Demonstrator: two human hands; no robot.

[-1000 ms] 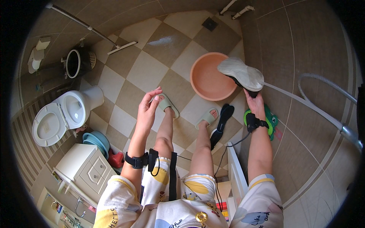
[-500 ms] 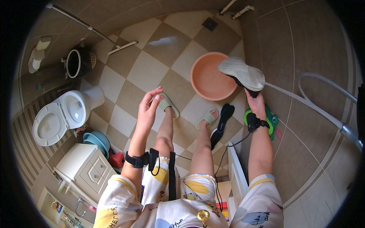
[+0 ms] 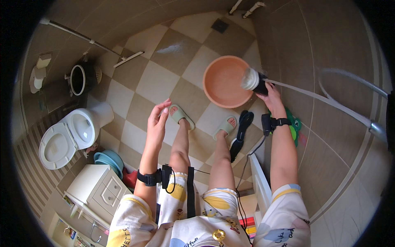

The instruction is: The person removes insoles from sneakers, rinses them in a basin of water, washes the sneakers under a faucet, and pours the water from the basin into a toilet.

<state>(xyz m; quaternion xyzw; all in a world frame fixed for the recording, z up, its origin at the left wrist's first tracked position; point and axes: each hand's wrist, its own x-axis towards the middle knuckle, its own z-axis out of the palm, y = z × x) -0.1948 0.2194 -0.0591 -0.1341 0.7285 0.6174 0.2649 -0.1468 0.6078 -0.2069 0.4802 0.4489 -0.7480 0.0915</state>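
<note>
My right hand point(image 3: 270, 97) grips a dark shoe point(image 3: 259, 83) with a pale sole, held over the right rim of an orange plastic basin point(image 3: 227, 102) on the floor. A thin pale stream of water point(image 3: 312, 95) runs from the metal spout point(image 3: 377, 131) at the right to the shoe. The shoe's far side is hidden. My left hand point(image 3: 156, 118) hovers above the floor near my left slipper point(image 3: 181, 116), its fingers loosely bent and apart, with nothing in it. Black insole-like pieces point(image 3: 242, 131) lie beside my right slipper point(image 3: 224, 127).
Left stand a toilet point(image 3: 84, 125) with its lid up, a bin point(image 3: 78, 80), stacked blue basins point(image 3: 113, 160) and a white cabinet point(image 3: 98, 191). A squeegee point(image 3: 128, 59) leans at the back. A green toy-like object point(image 3: 294, 125) and a looped shower hose point(image 3: 358, 76) are at the right wall.
My right hand has turned the shoe, so its sole no longer faces up broadly and one end points to the basin. My left hand stays raised in about the same place.
</note>
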